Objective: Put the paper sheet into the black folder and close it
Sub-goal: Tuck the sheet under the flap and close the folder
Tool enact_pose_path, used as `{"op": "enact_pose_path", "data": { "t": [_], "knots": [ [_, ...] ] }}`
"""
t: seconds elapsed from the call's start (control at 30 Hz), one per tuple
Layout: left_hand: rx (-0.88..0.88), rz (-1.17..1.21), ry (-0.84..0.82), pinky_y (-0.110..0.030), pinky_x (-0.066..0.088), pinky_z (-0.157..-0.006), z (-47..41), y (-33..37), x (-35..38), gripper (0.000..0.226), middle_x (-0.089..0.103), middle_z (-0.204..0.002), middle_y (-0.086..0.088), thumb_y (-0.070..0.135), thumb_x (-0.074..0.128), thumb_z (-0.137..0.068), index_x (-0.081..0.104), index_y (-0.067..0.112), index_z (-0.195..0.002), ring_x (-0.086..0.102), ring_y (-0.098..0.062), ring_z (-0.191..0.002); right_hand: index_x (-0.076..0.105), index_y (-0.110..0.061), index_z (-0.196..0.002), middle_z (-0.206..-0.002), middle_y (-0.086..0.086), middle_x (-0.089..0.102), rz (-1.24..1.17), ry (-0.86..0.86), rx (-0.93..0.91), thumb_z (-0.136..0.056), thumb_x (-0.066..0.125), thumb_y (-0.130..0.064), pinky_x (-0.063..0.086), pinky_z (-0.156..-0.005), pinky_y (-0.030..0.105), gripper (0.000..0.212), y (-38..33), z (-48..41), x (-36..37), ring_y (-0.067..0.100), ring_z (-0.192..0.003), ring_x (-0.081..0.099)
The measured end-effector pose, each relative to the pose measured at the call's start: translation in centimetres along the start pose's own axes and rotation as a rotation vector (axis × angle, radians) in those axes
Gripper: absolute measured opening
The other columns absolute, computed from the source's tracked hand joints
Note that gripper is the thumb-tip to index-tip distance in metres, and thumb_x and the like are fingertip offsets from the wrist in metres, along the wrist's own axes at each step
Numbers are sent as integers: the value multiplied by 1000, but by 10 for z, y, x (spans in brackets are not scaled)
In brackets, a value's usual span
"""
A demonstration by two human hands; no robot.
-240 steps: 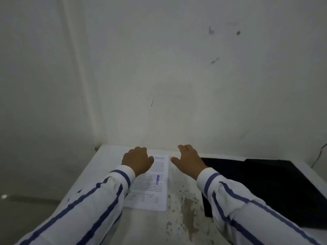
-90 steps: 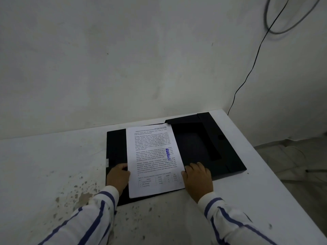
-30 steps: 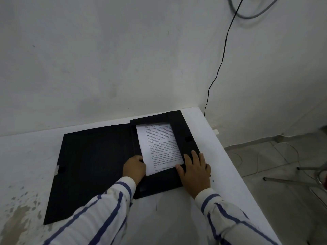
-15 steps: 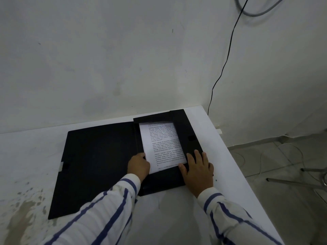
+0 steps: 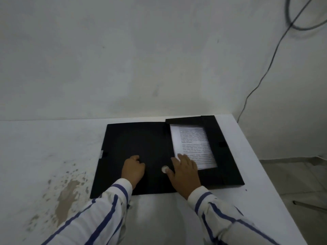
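Observation:
The black folder lies open on the white table. The printed paper sheet sits in its right half, tucked under the black flaps at the top, right and bottom. My right hand lies flat with fingers spread on the sheet's lower left corner and the folder's spine, its thumb beside a small round silver spot. My left hand rests with curled fingers on the bare left cover, holding nothing.
The white table has a brown stained patch at the left front. Its right edge drops to the floor. A wall stands close behind, and a black cable hangs down it at the right.
Both hands have slid left: the left hand from the sheet's edge onto the left cover, the right hand from the right flap to the sheet's lower left corner. The view has shifted left.

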State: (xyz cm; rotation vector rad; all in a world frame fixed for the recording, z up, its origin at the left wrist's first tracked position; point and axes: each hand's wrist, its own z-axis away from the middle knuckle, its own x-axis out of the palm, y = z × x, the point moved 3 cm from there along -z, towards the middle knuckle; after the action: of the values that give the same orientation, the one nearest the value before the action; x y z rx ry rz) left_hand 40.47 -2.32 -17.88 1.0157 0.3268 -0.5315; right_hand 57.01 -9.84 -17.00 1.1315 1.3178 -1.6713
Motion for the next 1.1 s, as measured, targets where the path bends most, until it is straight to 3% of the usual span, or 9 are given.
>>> {"op": "enact_pose_path", "data": {
  "t": [0.07, 0.13, 0.4, 0.53, 0.67, 0.77, 0.83, 0.93, 1.1],
  "knots": [
    [-39, -36, 57, -35, 48, -95, -6, -20, -27, 51, 55, -132, -14, 14, 56, -88, 48, 10, -137, 60, -30, -110, 42, -13, -133, -147, 15, 35, -13, -64, -90, -90, 44, -40, 22, -113, 47, 51, -31, -2, 16, 31, -139, 25],
    [-61, -87, 115, -44, 49, -100, -10, -39, -51, 51, 52, -138, -17, 20, 57, -86, 51, 11, -135, 57, -37, -117, 37, -14, -136, -150, 14, 29, 11, -149, -147, -91, 49, -36, 20, -114, 47, 51, -58, -3, 33, 31, -141, 20],
    [-187, -279, 187, -44, 51, -88, -18, -85, -103, 39, 62, -109, -20, 35, 53, -74, 63, 7, -99, 59, -42, -100, 23, -23, -143, -157, 8, 11, 147, -319, -99, -91, 46, -43, 12, -113, 58, 60, -116, 2, 80, 36, -143, 4],
    [-213, -136, 137, -41, 52, -86, -21, -87, -106, 37, 63, -103, -19, 33, 54, -72, 62, 5, -96, 61, -39, -95, 20, -24, -144, -157, 9, 9, 150, -340, -71, -92, 45, -44, 11, -114, 58, 61, -123, 2, 83, 36, -143, 3],
    [-258, 178, 83, -33, 48, -67, -27, -85, -114, 18, 65, -91, -21, 20, 56, -78, 59, 3, -74, 64, -36, -83, 18, -25, -144, -158, 8, 8, 129, -357, -58, -92, 46, -44, 9, -115, 57, 62, -123, 3, 82, 35, -143, 1],
    [-260, 320, 59, -45, 54, -86, -28, -83, -122, 18, 62, -90, -22, 15, 55, -83, 54, 5, -67, 64, -38, -92, 20, -25, -144, -158, 7, 8, 105, -356, -37, -91, 46, -44, 10, -115, 56, 62, -124, 5, 81, 34, -144, 2],
    [-217, 340, 44, -43, 52, -83, -26, -74, -128, 23, 58, -80, -16, 14, 53, -86, 49, 11, -64, 61, -32, -84, 23, -24, -143, -157, 8, 11, 85, -351, -40, -92, 46, -43, 12, -115, 56, 60, -127, 2, 77, 33, -144, 5],
    [-101, 381, 12, -39, 53, -66, -12, -52, -140, 17, 58, -74, -9, 13, 49, -89, 57, 12, -73, 56, -23, -64, 26, -21, -143, -156, 8, 17, -51, -321, -25, -94, 44, -43, 18, -116, 52, 56, -140, 0, 67, 30, -143, 11],
    [106, 590, -26, -35, 58, -69, 28, -2, -145, 28, 73, -94, -13, 18, 47, -91, 71, 9, -101, 68, -28, -80, 39, -16, -137, -145, 11, 39, -515, -102, -58, -95, 44, -38, 28, -109, 30, 47, -177, -3, 12, 23, -133, 34]
  ]
}}
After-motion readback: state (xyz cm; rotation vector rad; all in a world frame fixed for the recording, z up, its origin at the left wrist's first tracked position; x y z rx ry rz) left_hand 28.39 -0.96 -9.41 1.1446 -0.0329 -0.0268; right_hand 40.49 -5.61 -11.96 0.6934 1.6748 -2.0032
